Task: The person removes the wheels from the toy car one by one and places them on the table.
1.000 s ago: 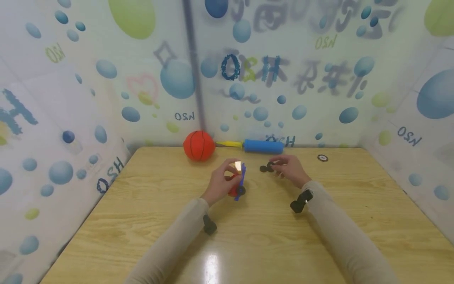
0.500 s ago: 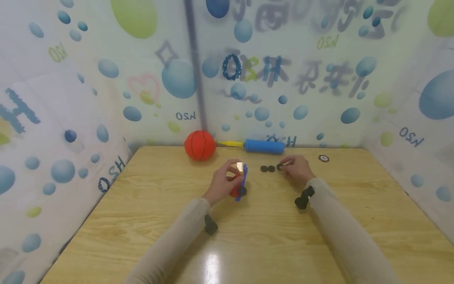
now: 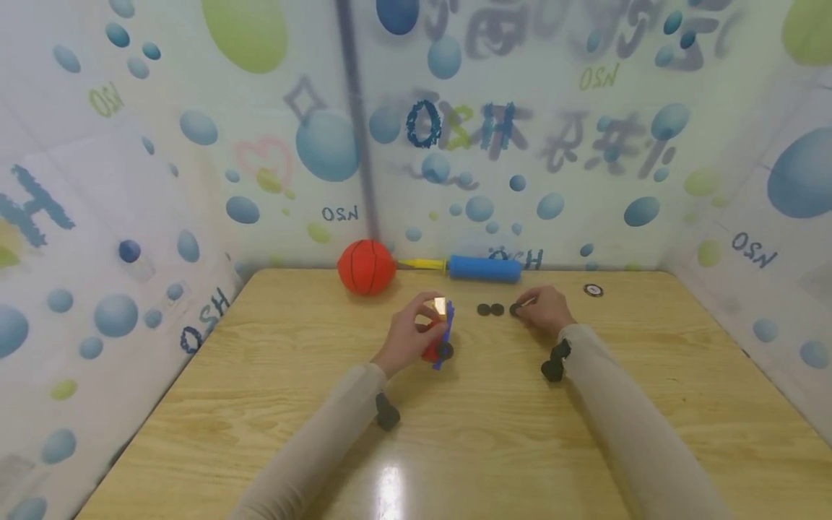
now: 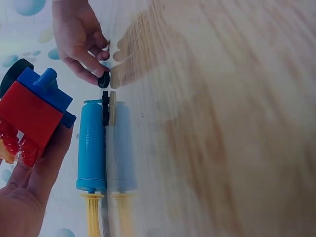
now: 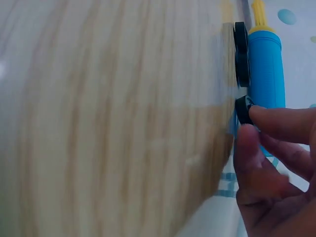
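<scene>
My left hand (image 3: 406, 336) grips a toy vehicle (image 4: 30, 113) of red and blue plastic, tipped on its side above the table. It has a black wheel (image 4: 16, 74) on its blue base, and a shiny gold-coloured piece (image 3: 440, 308) shows at its top in the head view. Farther right, my right hand (image 3: 547, 310) pinches a small black wheel (image 5: 243, 109) between thumb and fingers, at the table surface. Just left of that wheel, two more black wheels (image 3: 490, 310) lie side by side on the wood.
A red ball (image 3: 367, 268) with black lines sits at the table's back edge. Beside it lies a blue hand pump (image 3: 484, 268) with a yellow handle (image 3: 422, 264). A round black-and-white disc (image 3: 593, 289) lies right of my right hand. Patterned walls enclose the wooden table (image 3: 455, 433).
My right hand has moved right with one wheel, drawing it apart from the other two, then lowered slightly. My left hand keeps the toy vehicle in nearly the same place.
</scene>
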`<state>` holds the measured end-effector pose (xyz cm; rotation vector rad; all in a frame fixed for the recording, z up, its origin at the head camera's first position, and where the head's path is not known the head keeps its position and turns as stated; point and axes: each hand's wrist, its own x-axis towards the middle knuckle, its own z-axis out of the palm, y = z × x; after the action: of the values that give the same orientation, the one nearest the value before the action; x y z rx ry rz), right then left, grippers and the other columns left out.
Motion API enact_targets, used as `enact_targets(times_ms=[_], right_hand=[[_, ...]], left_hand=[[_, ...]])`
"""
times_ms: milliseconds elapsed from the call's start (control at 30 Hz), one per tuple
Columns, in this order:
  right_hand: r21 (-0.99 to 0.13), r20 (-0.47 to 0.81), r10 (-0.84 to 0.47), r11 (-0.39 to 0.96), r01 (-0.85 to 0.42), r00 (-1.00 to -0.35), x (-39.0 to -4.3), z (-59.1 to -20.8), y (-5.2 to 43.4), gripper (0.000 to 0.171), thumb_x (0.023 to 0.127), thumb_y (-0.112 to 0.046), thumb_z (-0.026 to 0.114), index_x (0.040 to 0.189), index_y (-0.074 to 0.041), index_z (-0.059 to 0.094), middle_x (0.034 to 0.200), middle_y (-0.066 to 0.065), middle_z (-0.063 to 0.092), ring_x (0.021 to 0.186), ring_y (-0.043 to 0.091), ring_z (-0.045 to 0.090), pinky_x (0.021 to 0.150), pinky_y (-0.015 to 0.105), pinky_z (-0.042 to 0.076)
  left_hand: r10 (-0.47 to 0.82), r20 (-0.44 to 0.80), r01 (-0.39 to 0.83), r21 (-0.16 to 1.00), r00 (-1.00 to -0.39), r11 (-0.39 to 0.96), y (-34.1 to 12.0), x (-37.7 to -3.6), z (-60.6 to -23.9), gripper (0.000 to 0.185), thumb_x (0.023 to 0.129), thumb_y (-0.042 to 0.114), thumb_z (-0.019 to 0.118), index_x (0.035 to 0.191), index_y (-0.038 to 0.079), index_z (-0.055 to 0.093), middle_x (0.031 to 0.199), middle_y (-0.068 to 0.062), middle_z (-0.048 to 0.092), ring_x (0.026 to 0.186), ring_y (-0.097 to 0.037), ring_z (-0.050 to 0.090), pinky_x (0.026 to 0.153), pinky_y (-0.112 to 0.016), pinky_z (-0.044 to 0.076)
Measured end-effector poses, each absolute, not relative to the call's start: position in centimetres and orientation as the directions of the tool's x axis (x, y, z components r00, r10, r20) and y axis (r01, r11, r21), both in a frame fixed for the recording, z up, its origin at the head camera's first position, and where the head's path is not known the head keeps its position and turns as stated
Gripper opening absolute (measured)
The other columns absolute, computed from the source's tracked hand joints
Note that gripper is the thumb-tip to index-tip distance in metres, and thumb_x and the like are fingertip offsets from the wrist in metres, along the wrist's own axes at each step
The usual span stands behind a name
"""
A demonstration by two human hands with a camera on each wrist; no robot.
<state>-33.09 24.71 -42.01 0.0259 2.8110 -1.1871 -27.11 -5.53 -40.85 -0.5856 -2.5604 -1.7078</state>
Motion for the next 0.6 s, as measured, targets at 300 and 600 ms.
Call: enact_targets(times_ms=[300, 600], right_hand=[[-0.645, -0.063, -0.047, 0.764, 0.005, -0.997, -33.32, -42.16, 24.56, 0.028, 0.091, -0.019, 0.067, 0.113, -0.002, 0.072, 0.112, 0.023, 0.072, 0.102, 0.036, 0.067, 0.088, 0.046, 0.055], [-0.637, -0.029, -0.034, 0.771, -0.008, -0.999, -32.82, -41.51, 24.04, 0.033, 0.092, -0.025, 0.067, 0.114, -0.001, 0.071, 0.116, 0.024, 0.071, 0.104, 0.036, 0.066, 0.089, 0.047, 0.055]], left_hand=[[0.298, 0.224, 0.32, 0.889, -0.928, 0.328, -5.38, -27.08, -40.83, 0.05, 0.092, 0.009, 0.071, 0.136, 0.023, 0.054, 0.108, -0.016, 0.066, 0.095, -0.032, 0.074, 0.088, -0.046, 0.061], [0.294, 0.247, 0.337, 0.887, -0.924, 0.315, -5.32, -27.13, -41.06, 0.05, 0.091, 0.009, 0.073, 0.136, 0.022, 0.056, 0.107, -0.019, 0.067, 0.094, -0.035, 0.073, 0.087, -0.048, 0.061]])
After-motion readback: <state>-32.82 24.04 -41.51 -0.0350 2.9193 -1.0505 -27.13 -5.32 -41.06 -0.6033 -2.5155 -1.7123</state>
